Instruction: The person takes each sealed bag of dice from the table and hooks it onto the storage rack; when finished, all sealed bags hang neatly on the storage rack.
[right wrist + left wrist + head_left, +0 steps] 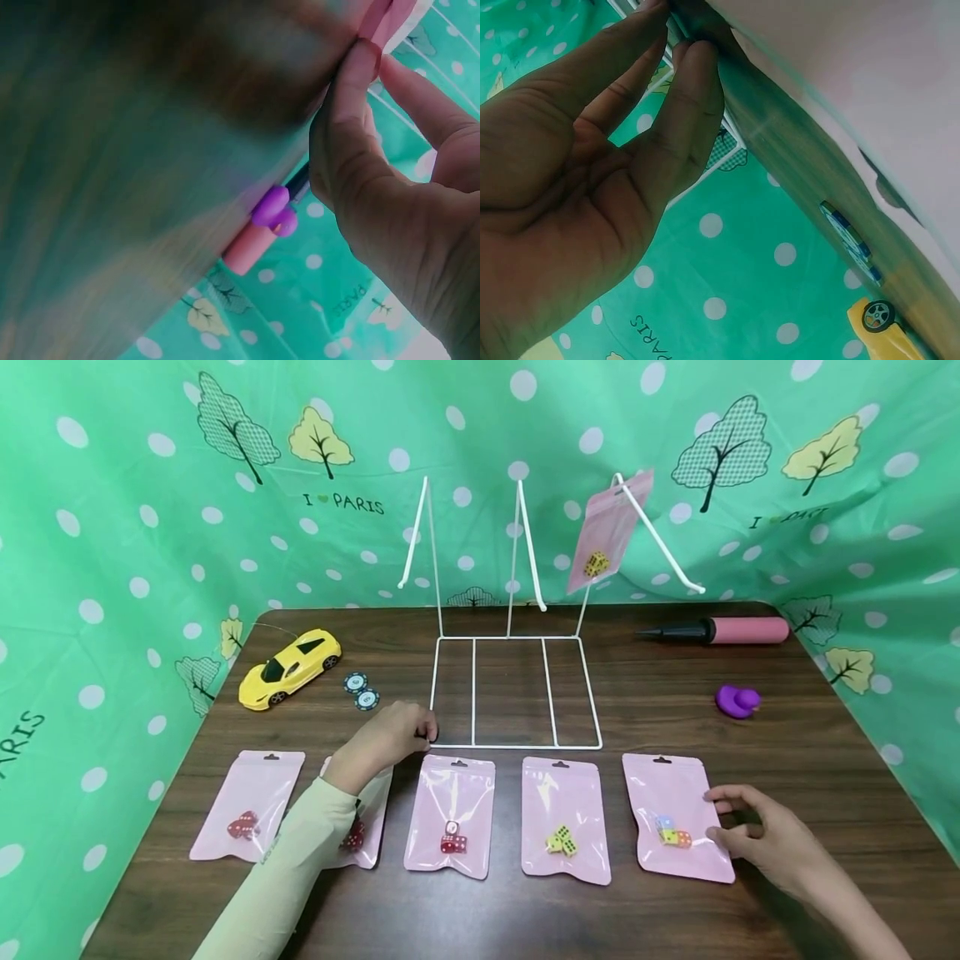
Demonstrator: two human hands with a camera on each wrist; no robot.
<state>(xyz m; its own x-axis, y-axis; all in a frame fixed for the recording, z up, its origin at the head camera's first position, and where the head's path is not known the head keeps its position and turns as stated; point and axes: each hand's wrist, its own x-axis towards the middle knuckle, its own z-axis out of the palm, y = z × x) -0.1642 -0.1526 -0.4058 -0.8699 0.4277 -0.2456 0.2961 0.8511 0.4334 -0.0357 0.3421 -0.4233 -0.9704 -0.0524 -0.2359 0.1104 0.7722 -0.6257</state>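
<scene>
My left hand [390, 733] reaches over a pink pouch with red dice and pinches the near left corner of a white wire display rack [517, 747]. In the left wrist view, the thumb and fingers come together at the wire. My right hand [772, 839] touches the right edge of a pink zip pouch [671, 797] holding blue, yellow and orange dice. Its thumb and index finger lie a little apart along that edge. From the rack's right arm hangs another pink pouch [613, 531] with yellow dice. My left sleeve partly hides the second pouch [372, 814].
More flat pouches lie in the row: one far left [258, 789], one central [450, 793], one with yellow-green dice [564, 802]. A yellow toy car [292, 668] and poker chips [356, 682] sit left; a pink hand pump [750, 630] and purple rubber duck [735, 702] right.
</scene>
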